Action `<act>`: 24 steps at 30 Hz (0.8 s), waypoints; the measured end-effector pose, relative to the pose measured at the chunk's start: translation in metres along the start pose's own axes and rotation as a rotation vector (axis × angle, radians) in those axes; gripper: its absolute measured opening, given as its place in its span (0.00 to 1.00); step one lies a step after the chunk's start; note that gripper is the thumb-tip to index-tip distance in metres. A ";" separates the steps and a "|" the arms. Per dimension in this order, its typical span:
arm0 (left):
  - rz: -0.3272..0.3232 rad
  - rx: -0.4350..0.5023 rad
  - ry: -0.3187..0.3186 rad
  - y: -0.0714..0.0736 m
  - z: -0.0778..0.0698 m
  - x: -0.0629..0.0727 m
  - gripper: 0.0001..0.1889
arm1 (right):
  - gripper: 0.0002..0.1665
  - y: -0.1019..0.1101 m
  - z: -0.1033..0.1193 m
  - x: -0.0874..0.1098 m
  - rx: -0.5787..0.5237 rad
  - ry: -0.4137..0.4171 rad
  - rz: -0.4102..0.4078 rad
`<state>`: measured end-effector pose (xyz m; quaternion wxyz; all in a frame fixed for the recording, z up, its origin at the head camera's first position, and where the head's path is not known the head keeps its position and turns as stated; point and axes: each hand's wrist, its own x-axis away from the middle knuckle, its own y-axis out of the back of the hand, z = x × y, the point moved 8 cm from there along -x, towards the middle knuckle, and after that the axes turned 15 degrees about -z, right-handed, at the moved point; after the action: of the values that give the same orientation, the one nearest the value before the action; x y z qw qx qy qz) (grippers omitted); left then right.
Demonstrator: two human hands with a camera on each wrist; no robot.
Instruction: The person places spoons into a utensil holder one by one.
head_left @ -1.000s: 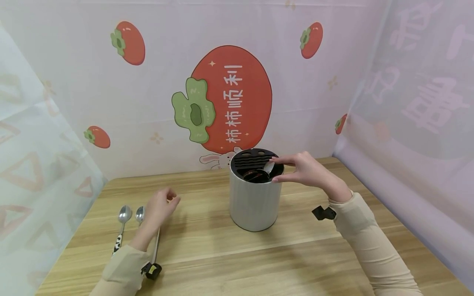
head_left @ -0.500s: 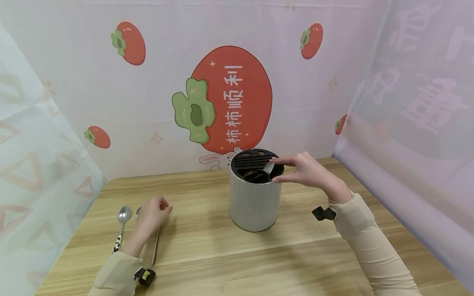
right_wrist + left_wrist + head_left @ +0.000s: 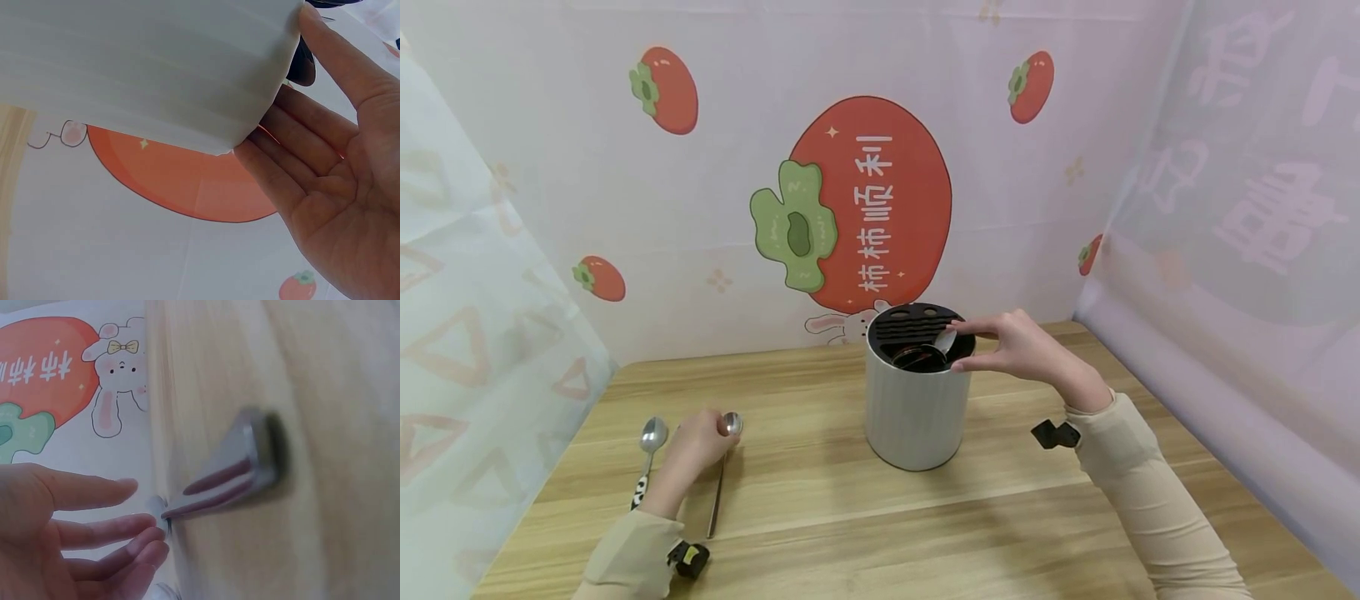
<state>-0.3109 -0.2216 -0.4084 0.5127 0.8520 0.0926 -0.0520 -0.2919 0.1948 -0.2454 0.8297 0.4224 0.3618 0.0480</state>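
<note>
My left hand (image 3: 698, 439) reaches over a long-handled metal spoon (image 3: 732, 423) on the wooden table. In the left wrist view, its fingertips are at the bowl end of that spoon (image 3: 234, 469), with the thumb apart; whether they touch it I cannot tell. Another spoon beside it is almost wholly hidden by the hand. Farther left lies a spoon with a black-and-white handle (image 3: 653, 433). My right hand (image 3: 1022, 346) holds the rim of a white cylindrical utensil holder (image 3: 917, 417), thumb in front and fingers behind. A spoon (image 3: 945, 339) stands inside, under those fingers.
The holder's black top insert (image 3: 910, 321) has slots and round holes, and dark round-edged utensils sit in its front opening. A printed cloth (image 3: 715, 167) rises behind the table (image 3: 820, 533), with more cloth at both sides.
My left hand has moved left and slightly down toward the viewer, uncovering the bowl of the long-handled spoon and covering the spoon beside it. The right hand and holder stay put.
</note>
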 end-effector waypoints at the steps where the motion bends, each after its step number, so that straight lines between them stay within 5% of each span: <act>1: 0.007 -0.005 0.005 -0.001 0.001 0.000 0.09 | 0.33 0.000 0.000 0.000 0.000 0.000 -0.001; 9: 0.047 -0.057 0.034 -0.008 0.005 0.000 0.19 | 0.34 0.000 -0.003 0.001 0.004 -0.013 0.007; 24: 0.093 -0.120 0.053 -0.008 0.004 0.002 0.08 | 0.33 0.000 -0.002 0.000 0.004 -0.002 -0.002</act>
<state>-0.3107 -0.2214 -0.4175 0.5620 0.8242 0.0695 0.0002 -0.2929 0.1962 -0.2456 0.8293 0.4236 0.3615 0.0462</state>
